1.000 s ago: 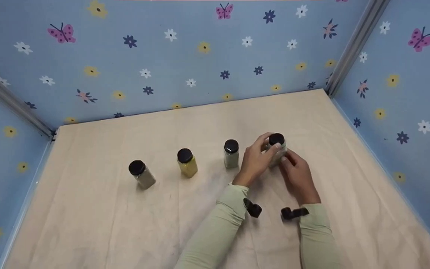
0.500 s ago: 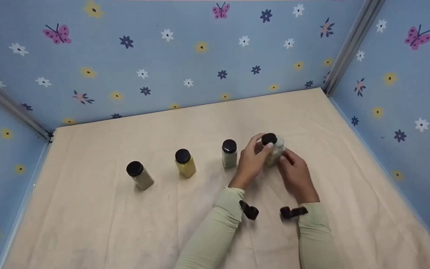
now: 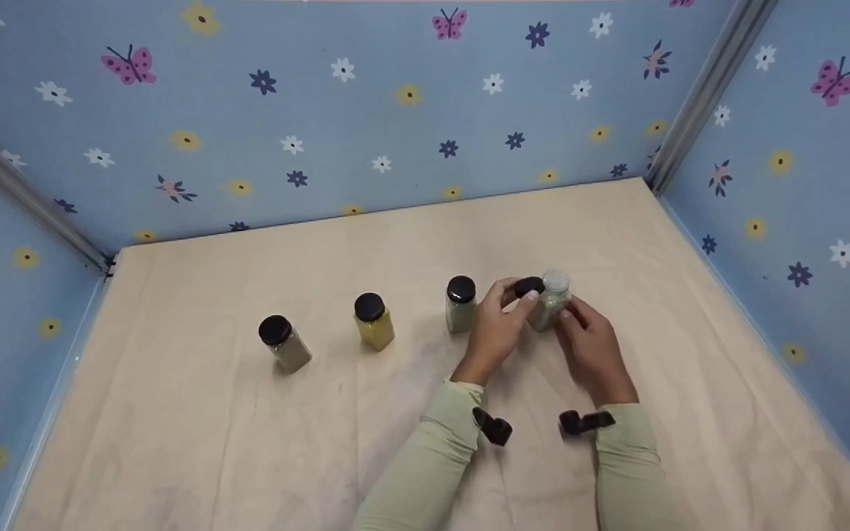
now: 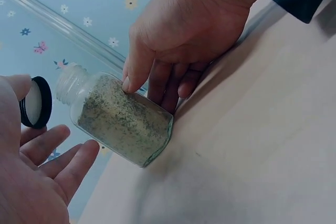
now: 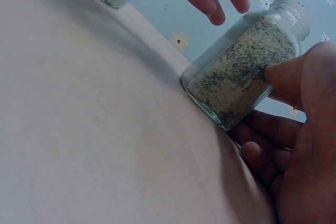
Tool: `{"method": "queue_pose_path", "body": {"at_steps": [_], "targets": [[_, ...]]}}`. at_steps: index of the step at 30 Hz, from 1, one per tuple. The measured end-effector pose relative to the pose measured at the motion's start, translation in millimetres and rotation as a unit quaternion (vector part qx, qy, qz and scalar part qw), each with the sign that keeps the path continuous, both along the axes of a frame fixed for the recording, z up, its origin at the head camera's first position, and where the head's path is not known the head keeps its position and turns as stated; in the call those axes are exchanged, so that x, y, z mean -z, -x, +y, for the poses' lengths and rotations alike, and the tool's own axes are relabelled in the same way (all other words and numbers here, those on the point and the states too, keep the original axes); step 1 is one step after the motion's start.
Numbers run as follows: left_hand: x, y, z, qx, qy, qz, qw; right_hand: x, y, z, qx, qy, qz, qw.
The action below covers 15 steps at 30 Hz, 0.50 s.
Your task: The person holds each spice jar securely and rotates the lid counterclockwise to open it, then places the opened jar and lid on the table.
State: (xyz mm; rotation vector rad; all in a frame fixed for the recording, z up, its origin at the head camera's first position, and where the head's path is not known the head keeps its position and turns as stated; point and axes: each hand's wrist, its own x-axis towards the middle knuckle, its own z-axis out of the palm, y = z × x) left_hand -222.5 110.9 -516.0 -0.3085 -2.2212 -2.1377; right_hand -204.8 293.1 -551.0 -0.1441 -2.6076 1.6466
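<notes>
A glass spice jar (image 4: 123,116) of pale flakes mixed with dark green bits stands on the cloth, its threaded neck bare. My right hand (image 3: 596,346) grips its side between thumb and fingers, low on the glass. Just left of the neck, my left hand (image 3: 497,328) pinches a black screw cap (image 4: 38,102) between thumb and fingers, its pale lining showing in the left wrist view. Cap and neck are apart. Nearest the left hand on its other side is a capped jar (image 3: 460,313) with greenish contents, partly hidden behind that hand.
Farther left stand a capped jar of yellow powder (image 3: 375,328) and a capped jar of grey-brown powder (image 3: 291,350). A beige cloth (image 3: 285,457) covers the table. Blue patterned panels (image 3: 366,96) rise at the back and both sides.
The black cap has come off the jar's mouth, moving left and tilting in my left hand. My right hand stays on the jar, which has kept its place.
</notes>
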Motion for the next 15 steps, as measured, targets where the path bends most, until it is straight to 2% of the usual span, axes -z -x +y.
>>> {"method": "queue_pose_path", "body": {"at_steps": [6, 15], "targets": [[2.8, -7.7, -3.8, -0.008, 0.015, -0.004, 0.9999, 1.1, -1.4, 0.7, -0.006, 0.006, -0.005, 1.0], [2.5, -13.5, -7.8, 0.014, 0.002, -0.031, 0.9994, -0.5, 0.1, 0.2, -0.005, 0.018, -0.012, 1.0]]}}
